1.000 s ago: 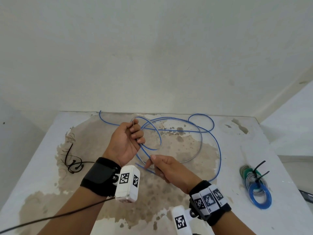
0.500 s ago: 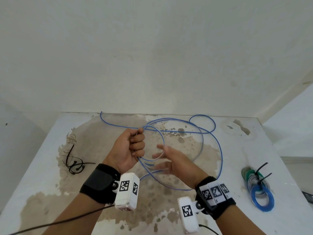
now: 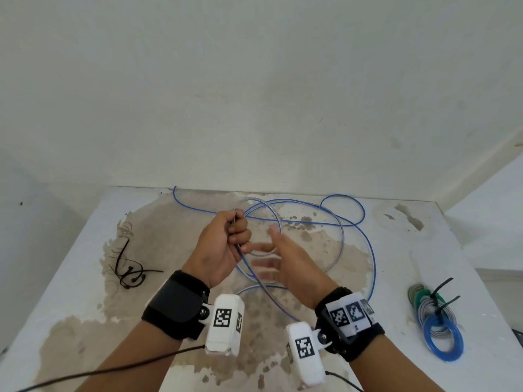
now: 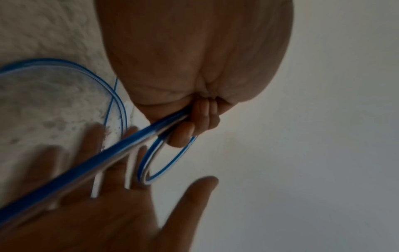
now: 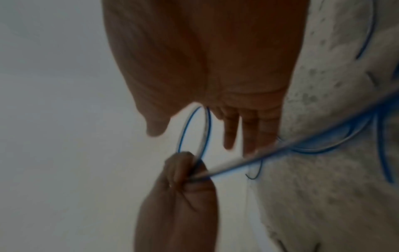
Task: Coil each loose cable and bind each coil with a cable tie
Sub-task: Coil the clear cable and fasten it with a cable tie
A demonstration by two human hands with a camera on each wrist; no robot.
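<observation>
A long blue-and-white cable (image 3: 351, 224) sprawls in loose loops over the stained table (image 3: 85, 250). My left hand (image 3: 226, 241) is held above the table, fist curled round a few gathered loops of the blue cable (image 4: 151, 134); a small loop sticks out past the fingers (image 5: 194, 129). My right hand (image 3: 283, 258) hovers just right of it, fingers straight and spread, blurred, holding nothing. A strand of the cable runs under its fingers (image 5: 248, 134) in the right wrist view. Loose black cable ties (image 3: 127, 267) lie at the left.
Three finished coils, green, grey and blue (image 3: 441, 332), bound with black ties, lie near the table's right edge. A white wall rises right behind the table. A black lead runs from my left wrist camera (image 3: 225, 323) off the lower left.
My right hand let go of the strand it pinched, opened and moved up beside the left hand. The left hand's bundle gained a loop and more cable was drawn in.
</observation>
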